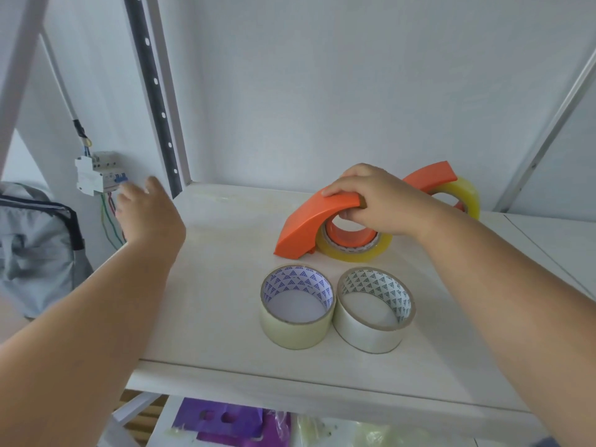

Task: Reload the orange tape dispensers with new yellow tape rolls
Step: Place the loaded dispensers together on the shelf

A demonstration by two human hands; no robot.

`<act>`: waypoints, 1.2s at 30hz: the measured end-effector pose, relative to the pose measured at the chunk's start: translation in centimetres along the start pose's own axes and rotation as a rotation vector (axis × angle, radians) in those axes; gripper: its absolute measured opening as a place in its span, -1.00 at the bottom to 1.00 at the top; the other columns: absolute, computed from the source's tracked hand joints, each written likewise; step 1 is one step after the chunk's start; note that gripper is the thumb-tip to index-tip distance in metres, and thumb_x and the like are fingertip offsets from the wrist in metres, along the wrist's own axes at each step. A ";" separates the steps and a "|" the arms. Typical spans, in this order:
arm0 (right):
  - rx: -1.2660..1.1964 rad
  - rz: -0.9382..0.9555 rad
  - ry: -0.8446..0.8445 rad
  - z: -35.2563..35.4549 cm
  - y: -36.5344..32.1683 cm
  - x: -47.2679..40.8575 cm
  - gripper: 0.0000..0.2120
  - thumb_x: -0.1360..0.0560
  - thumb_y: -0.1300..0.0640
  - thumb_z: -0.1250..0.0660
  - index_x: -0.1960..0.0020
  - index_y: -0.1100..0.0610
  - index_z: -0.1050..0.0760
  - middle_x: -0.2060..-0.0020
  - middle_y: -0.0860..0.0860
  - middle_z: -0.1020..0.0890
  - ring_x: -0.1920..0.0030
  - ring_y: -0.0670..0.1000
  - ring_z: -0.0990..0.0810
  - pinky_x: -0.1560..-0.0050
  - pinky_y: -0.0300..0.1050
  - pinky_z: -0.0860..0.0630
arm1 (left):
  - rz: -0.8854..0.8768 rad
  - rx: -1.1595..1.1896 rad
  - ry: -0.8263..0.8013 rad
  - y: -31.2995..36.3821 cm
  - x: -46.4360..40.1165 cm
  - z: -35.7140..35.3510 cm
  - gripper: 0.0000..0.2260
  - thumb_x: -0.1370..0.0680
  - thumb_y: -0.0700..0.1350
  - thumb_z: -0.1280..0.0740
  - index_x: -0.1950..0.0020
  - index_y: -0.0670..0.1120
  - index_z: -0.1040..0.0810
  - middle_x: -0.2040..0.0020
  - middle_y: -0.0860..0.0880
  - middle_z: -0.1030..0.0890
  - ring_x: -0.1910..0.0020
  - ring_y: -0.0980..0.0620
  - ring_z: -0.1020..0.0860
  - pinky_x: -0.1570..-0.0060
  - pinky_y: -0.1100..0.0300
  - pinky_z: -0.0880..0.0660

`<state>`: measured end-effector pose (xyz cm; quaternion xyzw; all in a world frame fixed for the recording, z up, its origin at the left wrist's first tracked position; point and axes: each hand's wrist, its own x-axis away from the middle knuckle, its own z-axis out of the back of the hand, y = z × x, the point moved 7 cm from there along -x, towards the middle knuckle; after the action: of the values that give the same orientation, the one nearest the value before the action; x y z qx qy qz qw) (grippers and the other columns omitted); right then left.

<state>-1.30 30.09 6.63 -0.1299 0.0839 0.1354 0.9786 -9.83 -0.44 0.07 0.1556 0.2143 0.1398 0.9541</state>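
Observation:
An orange tape dispenser [304,225] lies on the white shelf [225,317] with a yellow tape roll [354,251] seated in it. My right hand [379,201] grips its curved top, fingers hooked under the handle. Behind it a second orange dispenser [430,175] holds another yellow roll [462,195], partly hidden by my wrist. Two loose rolls lie flat in front: a pale yellowish one [296,306] and a clear one [374,309], touching side by side. My left hand [150,211] hovers empty above the shelf's left edge, fingers apart.
A slotted shelf post [154,91] stands at the back left. Beside it on the wall hangs a circuit breaker [98,172] with loose wires. A grey bag [35,246] sits at left. Purple items [225,424] lie on the lower shelf.

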 end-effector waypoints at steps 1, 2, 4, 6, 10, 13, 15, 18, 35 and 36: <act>0.043 -0.002 -0.001 0.2 -0.1 0.0 -0.62 -0.46 0.06 -0.38 -0.24 -0.17 -0.49 -0.24 -0.02 -0.43 -0.27 0.02 -0.39 -0.34 0.01 -0.30 | -0.109 -0.014 0.032 1.2 0.0 0.2 -0.55 -0.48 -0.27 -0.36 -0.32 -0.26 -0.30 -0.24 -0.34 -0.33 -0.18 -0.32 -0.36 -0.17 -0.10 -0.35; 0.082 0.001 0.003 0.4 -0.3 -0.1 -0.63 -0.44 0.02 -0.38 -0.23 -0.17 -0.49 -0.26 -0.03 -0.43 -0.31 0.03 -0.35 -0.37 0.04 -0.25 | -0.228 0.015 0.031 2.5 0.2 0.4 -0.59 -0.51 -0.23 -0.32 -0.34 -0.24 -0.34 -0.26 -0.32 -0.35 -0.20 -0.31 -0.36 -0.19 -0.10 -0.34; 0.136 0.024 0.014 0.7 -0.9 -0.2 -0.63 -0.42 -0.05 -0.39 -0.22 -0.13 -0.50 -0.31 -0.04 -0.41 -0.39 0.02 -0.29 -0.40 0.04 -0.17 | -0.427 0.158 -0.046 4.9 1.2 0.1 -0.65 -0.57 -0.14 -0.24 -0.35 -0.16 -0.42 -0.32 -0.22 -0.40 -0.28 -0.23 -0.38 -0.26 -0.06 -0.34; 0.200 0.077 0.023 0.7 -1.8 -0.4 -0.64 -0.42 -0.08 -0.37 -0.19 -0.05 -0.52 -0.27 -0.05 -0.46 -0.39 0.02 -0.31 -0.36 0.02 -0.16 | -0.567 0.229 -0.162 6.7 2.5 -1.0 -0.63 -0.60 -0.05 -0.20 -0.40 -0.10 -0.41 -0.40 -0.12 -0.41 -0.38 -0.12 -0.35 -0.36 0.03 -0.27; 0.287 0.093 -0.035 0.6 -2.8 -1.0 -0.65 -0.42 -0.07 -0.28 -0.17 0.02 -0.51 -0.15 -0.06 -0.53 -0.38 0.02 -0.35 -0.35 -0.01 -0.18 | -0.548 0.181 -0.494 7.2 4.6 -4.5 -0.53 -0.65 0.06 -0.02 -0.55 -0.03 -0.13 -0.57 0.00 -0.09 -0.55 0.05 0.02 -0.48 0.10 0.04; 0.333 0.044 -0.055 0.8 -3.2 -1.4 -0.67 -0.44 -0.14 -0.20 -0.07 0.02 -0.55 -0.03 -0.05 -0.56 -0.20 0.07 -0.48 -0.24 -0.07 -0.29 | -0.507 0.001 -0.593 6.4 5.3 -6.2 -0.50 -0.66 0.08 0.11 -0.57 -0.05 0.03 -0.58 -0.05 0.07 -0.55 -0.01 0.14 -0.49 0.05 0.07; 0.400 0.051 -0.034 0.8 -3.7 -1.9 -0.58 -0.49 -0.22 -0.11 0.08 0.08 -0.57 0.10 -0.01 -0.59 -0.01 0.09 -0.54 -0.07 -0.08 -0.33 | -0.465 -0.037 -0.615 6.1 5.2 -6.7 -0.49 -0.65 0.09 0.16 -0.57 -0.07 0.07 -0.58 -0.06 0.10 -0.55 -0.01 0.15 -0.49 0.06 0.10; 0.558 0.096 0.041 0.6 -4.9 -2.6 -0.44 -0.49 -0.32 -0.06 0.29 0.13 -0.50 0.30 0.03 -0.54 0.18 0.10 -0.50 0.08 -0.06 -0.30 | -0.418 -0.030 -0.636 6.5 5.0 -6.9 -0.47 -0.64 0.13 0.21 -0.57 -0.04 0.09 -0.58 -0.07 0.09 -0.55 -0.03 0.14 -0.48 0.03 0.10; 0.667 0.268 -0.156 -5.1 -7.1 -3.3 -0.61 -0.59 -0.17 -0.04 -0.21 0.00 -0.49 0.03 0.02 -0.62 -0.04 0.12 -0.57 0.10 -0.06 -0.40 | -0.112 -0.249 -0.545 8.0 5.1 -6.7 -0.10 -0.37 0.51 0.03 -0.49 -0.08 -0.25 -0.54 -0.02 -0.18 -0.52 -0.27 0.00 -0.41 -0.26 0.12; 0.673 0.279 -0.168 -5.2 -7.2 -3.4 -0.61 -0.58 -0.19 -0.05 -0.22 -0.03 -0.49 -0.01 0.01 -0.63 -0.06 0.11 -0.57 0.06 -0.05 -0.41 | -0.103 -0.256 -0.547 8.0 5.2 -6.9 -0.08 -0.35 0.52 0.05 -0.51 -0.06 -0.21 -0.56 0.01 -0.13 -0.52 -0.26 0.02 -0.41 -0.27 0.14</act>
<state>-3.11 21.16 3.97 0.2231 0.0599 0.2424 0.9423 -10.07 10.23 -4.89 0.0551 -0.0621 0.0701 0.9941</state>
